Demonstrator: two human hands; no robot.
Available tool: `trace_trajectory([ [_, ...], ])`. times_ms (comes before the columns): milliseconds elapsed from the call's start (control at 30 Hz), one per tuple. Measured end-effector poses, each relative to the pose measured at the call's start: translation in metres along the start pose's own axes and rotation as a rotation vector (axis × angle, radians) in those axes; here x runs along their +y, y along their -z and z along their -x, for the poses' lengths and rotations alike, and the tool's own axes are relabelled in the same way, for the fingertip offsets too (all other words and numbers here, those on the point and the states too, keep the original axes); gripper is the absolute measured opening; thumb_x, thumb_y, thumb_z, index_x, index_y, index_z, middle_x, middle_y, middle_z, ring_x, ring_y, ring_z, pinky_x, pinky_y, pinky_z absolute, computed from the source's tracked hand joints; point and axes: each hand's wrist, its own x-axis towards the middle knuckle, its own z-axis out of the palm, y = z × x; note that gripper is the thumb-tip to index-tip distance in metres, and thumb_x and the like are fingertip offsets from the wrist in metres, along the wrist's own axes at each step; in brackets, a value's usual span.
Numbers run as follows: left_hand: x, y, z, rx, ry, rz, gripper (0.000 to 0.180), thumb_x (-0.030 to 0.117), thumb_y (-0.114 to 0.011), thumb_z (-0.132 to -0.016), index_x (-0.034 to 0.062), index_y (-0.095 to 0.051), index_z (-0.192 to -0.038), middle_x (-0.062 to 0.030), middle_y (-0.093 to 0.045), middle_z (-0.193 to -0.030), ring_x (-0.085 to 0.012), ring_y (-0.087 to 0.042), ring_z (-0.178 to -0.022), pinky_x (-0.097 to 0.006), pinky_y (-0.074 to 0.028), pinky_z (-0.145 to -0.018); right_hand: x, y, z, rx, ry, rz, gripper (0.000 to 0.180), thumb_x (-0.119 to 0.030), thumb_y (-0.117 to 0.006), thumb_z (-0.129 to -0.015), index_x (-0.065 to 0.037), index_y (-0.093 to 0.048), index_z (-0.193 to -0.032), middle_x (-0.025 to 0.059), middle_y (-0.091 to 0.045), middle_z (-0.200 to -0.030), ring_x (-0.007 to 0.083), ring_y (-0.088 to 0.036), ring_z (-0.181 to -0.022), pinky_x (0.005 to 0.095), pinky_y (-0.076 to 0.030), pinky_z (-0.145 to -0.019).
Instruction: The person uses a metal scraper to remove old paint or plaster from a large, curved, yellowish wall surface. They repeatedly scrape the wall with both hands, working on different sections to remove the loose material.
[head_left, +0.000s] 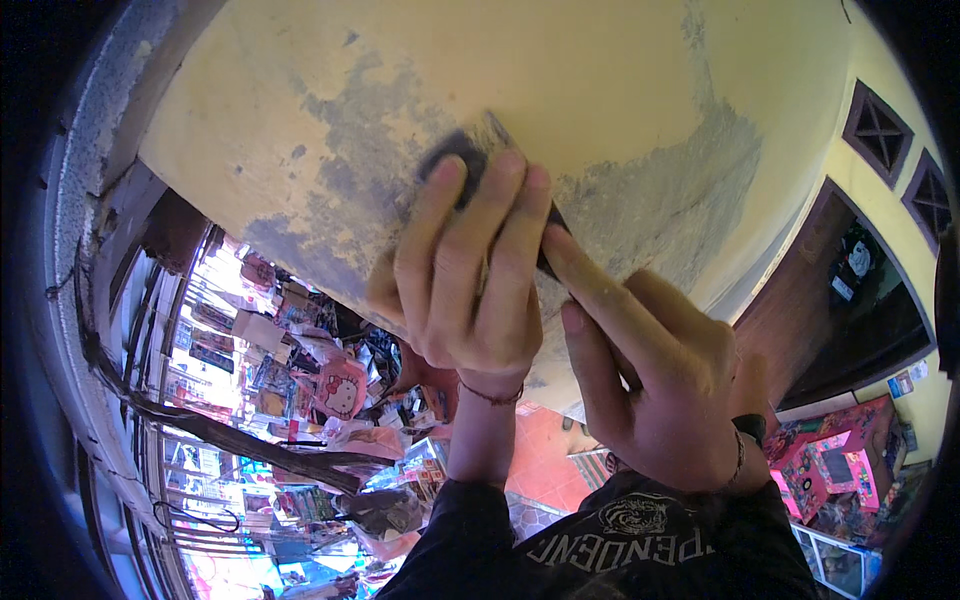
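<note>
A yellow wall [620, 90] with rough grey patches [370, 130] rises before me. My left hand [470, 280] is up against it, its fingers bent over a dark, flat scraper-like tool [455, 147]. Only the tool's upper end and a thin side edge show; the rest lies behind my fingers. From the right, my right hand [660, 370] reaches the tool's lower side, index finger stretched along its edge and thumb close below. The tool lies tilted over the grey area, its upper end leaning left. Whether its whole face touches the wall is hidden.
Goods and packets [340, 390] crowd the lower left, beside a dark wooden branch-like bar [240, 440]. A concrete beam [110, 110] edges the wall at left. To the right are a brown doorway [830, 300], vents [878, 125] and a pink box-like cabinet [835, 455]. Orange floor tiles [540, 450] show below.
</note>
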Motion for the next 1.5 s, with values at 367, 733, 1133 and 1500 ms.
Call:
trace_trajectory([
  [367, 0.001, 0.002, -0.007, -0.051, 0.002, -0.028, 0.022, 0.027, -0.064, -0.094, 0.0186, -0.083, -0.102, 0.0086, -0.078, -0.110, -0.0135, -0.070, -0.111, -0.028, -0.038, -0.089, 0.001, -0.002, 0.000, -0.003, -0.031, -0.067, 0.043, 0.002, -0.066, -0.094, -0.002, -0.066, -0.137, 0.0096, -0.059, -0.070, 0.0141, -0.051, -0.049, 0.0321, -0.039, -0.046],
  [733, -0.003, 0.003, -0.012, -0.057, -0.016, -0.042, 0.023, 0.023, -0.062, -0.097, 0.0181, -0.082, -0.107, 0.0082, -0.077, -0.117, -0.0139, -0.068, -0.116, -0.028, -0.038, -0.092, -0.002, 0.000, -0.010, -0.003, -0.008, -0.030, 0.045, 0.001, -0.068, -0.092, -0.005, -0.067, -0.137, 0.0083, -0.055, -0.066, 0.0161, -0.050, -0.049, 0.0336, -0.040, -0.046],
  [1133, -0.022, 0.005, 0.026, -0.014, 0.028, -0.204, 0.033, 0.032, -0.057, -0.107, 0.0120, -0.071, -0.130, -0.0121, -0.067, -0.139, -0.0378, -0.056, -0.136, -0.045, -0.039, -0.113, 0.071, 0.016, 0.062, 0.016, -0.187, -0.123, 0.050, -0.001, -0.072, -0.090, 0.000, -0.058, -0.137, 0.0146, -0.063, -0.086, 0.0259, -0.062, -0.071, 0.0340, -0.050, -0.063],
  [1500, -0.003, 0.010, 0.073, -0.222, 0.062, -0.386, 0.042, 0.032, -0.045, -0.109, 0.0143, -0.065, -0.140, -0.0183, -0.051, -0.156, -0.0410, -0.038, -0.150, -0.054, -0.019, -0.124, 0.101, 0.001, 0.126, -0.011, -0.195, -0.097, 0.042, -0.004, -0.067, -0.094, 0.003, -0.054, -0.134, 0.0223, -0.069, -0.100, 0.0395, -0.070, -0.081, 0.0413, -0.056, -0.068],
])
